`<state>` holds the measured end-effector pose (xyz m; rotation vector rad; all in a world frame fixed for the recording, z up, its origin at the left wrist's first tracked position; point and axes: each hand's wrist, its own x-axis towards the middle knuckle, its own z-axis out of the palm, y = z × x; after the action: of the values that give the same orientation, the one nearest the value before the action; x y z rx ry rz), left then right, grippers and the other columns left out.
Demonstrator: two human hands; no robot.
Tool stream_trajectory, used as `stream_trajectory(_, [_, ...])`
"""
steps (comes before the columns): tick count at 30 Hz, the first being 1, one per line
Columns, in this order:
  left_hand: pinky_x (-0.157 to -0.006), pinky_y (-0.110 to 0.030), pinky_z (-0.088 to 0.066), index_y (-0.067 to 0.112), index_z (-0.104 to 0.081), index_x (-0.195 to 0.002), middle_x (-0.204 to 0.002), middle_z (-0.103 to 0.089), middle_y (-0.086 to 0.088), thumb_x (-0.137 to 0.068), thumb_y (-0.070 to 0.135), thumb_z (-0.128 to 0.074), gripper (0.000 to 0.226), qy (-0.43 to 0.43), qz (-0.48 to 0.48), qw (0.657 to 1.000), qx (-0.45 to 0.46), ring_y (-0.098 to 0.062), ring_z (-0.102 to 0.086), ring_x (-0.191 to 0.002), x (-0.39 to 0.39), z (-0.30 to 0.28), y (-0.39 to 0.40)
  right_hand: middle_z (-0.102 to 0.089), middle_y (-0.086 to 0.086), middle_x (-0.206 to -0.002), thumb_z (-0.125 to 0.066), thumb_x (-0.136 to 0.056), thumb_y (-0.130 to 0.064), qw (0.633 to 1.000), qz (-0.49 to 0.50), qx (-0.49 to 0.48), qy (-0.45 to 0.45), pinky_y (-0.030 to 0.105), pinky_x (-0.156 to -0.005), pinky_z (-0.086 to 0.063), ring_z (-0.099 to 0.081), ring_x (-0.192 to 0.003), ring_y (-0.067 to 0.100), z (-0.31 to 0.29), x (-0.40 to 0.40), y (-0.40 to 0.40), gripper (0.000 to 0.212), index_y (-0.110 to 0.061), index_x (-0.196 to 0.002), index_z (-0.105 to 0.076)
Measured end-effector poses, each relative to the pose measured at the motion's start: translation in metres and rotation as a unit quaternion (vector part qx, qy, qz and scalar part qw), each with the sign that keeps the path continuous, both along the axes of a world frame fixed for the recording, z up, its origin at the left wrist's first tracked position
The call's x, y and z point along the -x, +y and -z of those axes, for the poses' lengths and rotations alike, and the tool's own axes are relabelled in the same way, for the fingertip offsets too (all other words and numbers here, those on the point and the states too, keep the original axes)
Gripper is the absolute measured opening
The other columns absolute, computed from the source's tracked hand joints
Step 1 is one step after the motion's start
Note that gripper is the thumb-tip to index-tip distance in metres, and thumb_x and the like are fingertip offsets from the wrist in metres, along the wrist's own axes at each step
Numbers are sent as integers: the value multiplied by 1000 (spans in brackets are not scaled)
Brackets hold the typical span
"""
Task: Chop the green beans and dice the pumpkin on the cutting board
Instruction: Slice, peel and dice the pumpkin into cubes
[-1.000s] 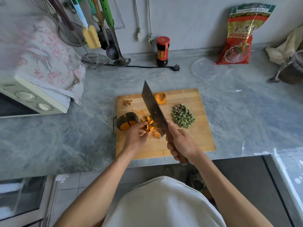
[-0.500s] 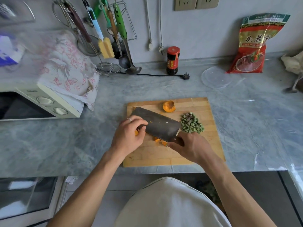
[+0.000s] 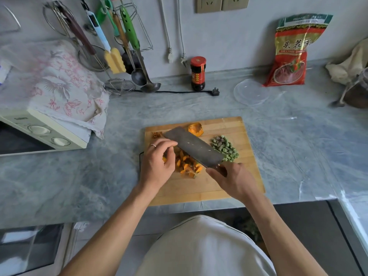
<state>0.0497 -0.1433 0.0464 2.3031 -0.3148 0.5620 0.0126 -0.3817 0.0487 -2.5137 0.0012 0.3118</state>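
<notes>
Near edge of the cutting board [image 3: 229,194]: we logged the right hand [image 3: 235,181], fingers wrapped round the handle of the cleaver [image 3: 194,146], blade lying flat-side up and slanting toward the board's far-left corner. Left hand [image 3: 158,162], near the board's left edge: fingers curled, fingertips touching the blade; whether it gripped anything we could not tell. Diced pumpkin [image 3: 188,164], mid-board, below the blade. Chopped green beans [image 3: 225,148], toward the right edge. One pumpkin piece [image 3: 195,129] at the far edge.

Your cutting board [image 3: 235,188] at the counter's [image 3: 298,148] front edge, chopped beans [image 3: 225,148] near its right edge, diced pumpkin [image 3: 188,165] centre-left, pumpkin piece [image 3: 195,129] at its back edge, microwave [image 3: 39,134] far left.
</notes>
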Motion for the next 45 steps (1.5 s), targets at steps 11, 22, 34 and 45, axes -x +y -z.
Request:
stream_trajectory(11, [-119, -54, -17, 28, -20, -157, -163, -8, -17, -69, 89, -51, 111, 262, -8, 943, -204, -38, -8, -151, 17, 101, -46, -62, 11, -56, -55, -96, -56, 989, 74, -124, -16, 42, -57, -50, -57, -49, 26, 3, -14, -17, 62, -2, -66, -61])
stream_trajectory(22, [-102, -55, -42, 23, -59, -124, -124, -59, -12, -100, 45, -40, 37, 136, -10, 956, -261, -35, -52, -119, -34, 113, -62, -56, -9, -43, -53, -96, -55, 983, 73, -166, 8, 26, -45, -42, -48, -37, 5, -2, -22, -28, 58, -7, -65, -61])
stream_trajectory(34, [-114, -54, -32, 26, -51, -143, -145, -46, -19, -82, 82, -32, 84, 264, -32, 927, -264, -41, -36, -139, -42, 100, -55, -57, -6, -43, -53, -98, -52, 980, 80, -181, -8, 22, -47, -39, -49, -35, 5, -5, -37, -37, 57, -9, -61, -62])
stream_trajectory(45, [-111, -57, -35, 34, -52, -139, -152, -42, -9, -81, 75, -40, 72, 215, 105, 911, -336, -39, -33, -141, -35, 91, -54, -63, 8, -50, -50, -95, -61, 980, 70, -187, 10, 30, -46, -45, -54, -37, 14, 2, -39, -33, 62, -10, -63, -63])
